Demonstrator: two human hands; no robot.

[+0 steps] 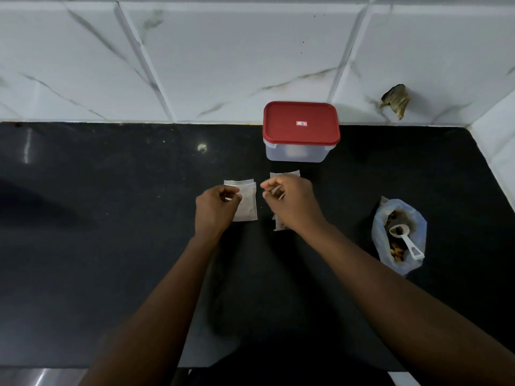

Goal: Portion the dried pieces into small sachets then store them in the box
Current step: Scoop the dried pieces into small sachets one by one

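Counter (111, 246): a black stone worktop against a white marbled tile wall (209, 51).
Left hand (215, 208): fingers are curled in and pinch the left edge of the left sachet, with a bit of white showing between thumb and fingers.
Left sachet (246, 203): a small pale rectangle lying flat on the counter. Its long axis runs from the person toward the wall, and a folded flap sits at the far end.
Right hand (291, 203): just beside the left hand but apart from it. Its fingers are curled and pinch a pale strip (277, 191).
Right sachet (284, 174): lies flat under the right hand, so only its far and near ends show. Its long axis also runs toward the wall.
Box (295, 154): clear, with its red lid (301, 122) on. It stands just beyond the sachets by the wall, with its long side parallel to the wall.
Bag (379, 235): a thin plastic bag well to the right, mouth open, with brown dried pieces (397, 253) inside.
Scoop (405, 240): white and resting in the bag, with its bowl toward the wall and its handle toward the person.
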